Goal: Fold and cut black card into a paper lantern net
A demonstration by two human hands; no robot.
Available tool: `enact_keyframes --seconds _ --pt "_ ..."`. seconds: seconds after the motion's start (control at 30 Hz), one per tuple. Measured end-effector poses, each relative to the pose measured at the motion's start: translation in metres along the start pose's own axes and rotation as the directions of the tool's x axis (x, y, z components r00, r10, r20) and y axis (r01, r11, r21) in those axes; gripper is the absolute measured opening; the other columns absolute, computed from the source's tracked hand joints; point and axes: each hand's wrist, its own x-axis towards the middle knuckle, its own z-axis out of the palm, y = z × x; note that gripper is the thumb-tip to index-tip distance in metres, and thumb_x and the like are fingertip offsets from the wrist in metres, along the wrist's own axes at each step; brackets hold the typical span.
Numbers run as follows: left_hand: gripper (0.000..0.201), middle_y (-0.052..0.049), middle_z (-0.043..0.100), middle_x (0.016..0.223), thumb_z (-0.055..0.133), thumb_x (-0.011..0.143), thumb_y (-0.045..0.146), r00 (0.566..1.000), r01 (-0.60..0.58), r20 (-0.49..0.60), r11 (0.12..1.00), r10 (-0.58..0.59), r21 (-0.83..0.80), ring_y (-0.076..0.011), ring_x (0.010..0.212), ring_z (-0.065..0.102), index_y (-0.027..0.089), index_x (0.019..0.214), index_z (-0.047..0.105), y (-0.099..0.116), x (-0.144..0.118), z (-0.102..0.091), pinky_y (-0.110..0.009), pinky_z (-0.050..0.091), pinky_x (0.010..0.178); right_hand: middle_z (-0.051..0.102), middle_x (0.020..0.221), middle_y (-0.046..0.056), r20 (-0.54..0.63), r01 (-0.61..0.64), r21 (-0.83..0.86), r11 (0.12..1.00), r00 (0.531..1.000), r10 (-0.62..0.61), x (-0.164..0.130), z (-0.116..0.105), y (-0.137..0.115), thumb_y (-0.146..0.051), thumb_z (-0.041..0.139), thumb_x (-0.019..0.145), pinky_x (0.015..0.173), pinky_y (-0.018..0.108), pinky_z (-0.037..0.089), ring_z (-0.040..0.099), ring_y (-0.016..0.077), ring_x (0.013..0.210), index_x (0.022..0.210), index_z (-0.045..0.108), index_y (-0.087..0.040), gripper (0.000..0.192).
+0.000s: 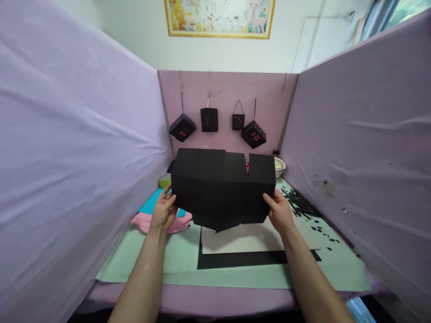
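Note:
A cut and creased sheet of black cardboard [218, 193] is held up above the table, with flaps along its top and bottom edges and a slit near its upper right. My left hand [164, 207] pinches its left edge, thumb on the near face. At the right edge my right hand [279, 210] grips it the same way. Beneath the cardboard lies a white sheet [242, 242], on top of a larger black sheet [242, 260]. The cardboard hides part of the table behind it.
Pink cloth [144, 220] and a blue sheet [150, 202] lie at the left, near a roll of green tape [164, 181]. Black scraps [299, 204] are scattered at the right, by a white bowl [280, 166]. Several black boxes [209, 120] hang on the pink back panel [225, 85].

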Motion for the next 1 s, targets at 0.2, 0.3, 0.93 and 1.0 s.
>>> enact_keyframes --seconds 0.2,0.3,0.93,1.0 --pt "0.05 -0.002 0.07 0.107 0.078 0.069 0.018 1.0 -0.02 -0.014 0.998 0.021 0.058 -0.0154 0.1 0.065 0.025 0.116 0.061 -0.002 0.001 -0.001 -0.026 0.048 0.091 0.068 0.115 0.002 -0.021 0.053 -0.079 0.995 0.998 -0.055 0.001 -0.005 0.002 -0.034 0.071 0.075 0.099 0.043 0.044 0.06 0.0251 0.109 0.109 0.065 -0.026 0.035" --pt "0.05 -0.003 0.071 0.106 0.078 0.069 0.019 1.0 -0.01 -0.02 0.997 0.012 0.076 -0.0167 0.098 0.066 0.023 0.116 0.061 -0.002 0.001 -0.001 -0.027 0.051 0.087 0.066 0.118 0.002 -0.031 0.047 -0.11 0.993 0.998 -0.051 0.0 -0.006 0.001 -0.036 0.069 0.077 0.096 0.043 0.046 0.059 0.0259 0.111 0.109 0.064 -0.026 0.034" --pt "0.048 -0.003 0.07 0.105 0.082 0.062 0.023 0.992 -0.127 0.022 0.968 0.125 0.214 -0.0193 0.103 0.063 0.023 0.107 0.065 -0.006 0.0 0.003 -0.034 0.044 0.097 0.069 0.111 0.003 -0.084 0.128 -0.16 0.979 0.986 -0.143 -0.002 -0.026 -0.005 -0.028 0.073 0.072 0.102 0.044 0.039 0.059 0.0237 0.108 0.11 0.066 -0.026 0.038" --pt "0.037 -0.003 0.071 0.096 0.082 0.06 0.026 0.982 -0.191 0.045 0.927 0.186 0.322 -0.0206 0.096 0.064 0.021 0.094 0.068 -0.008 0.0 0.002 -0.036 0.045 0.094 0.071 0.106 0.003 -0.105 0.146 -0.23 0.962 0.979 -0.174 0.0 -0.035 -0.005 -0.027 0.075 0.069 0.101 0.046 0.038 0.059 0.0248 0.107 0.103 0.068 -0.025 0.034"
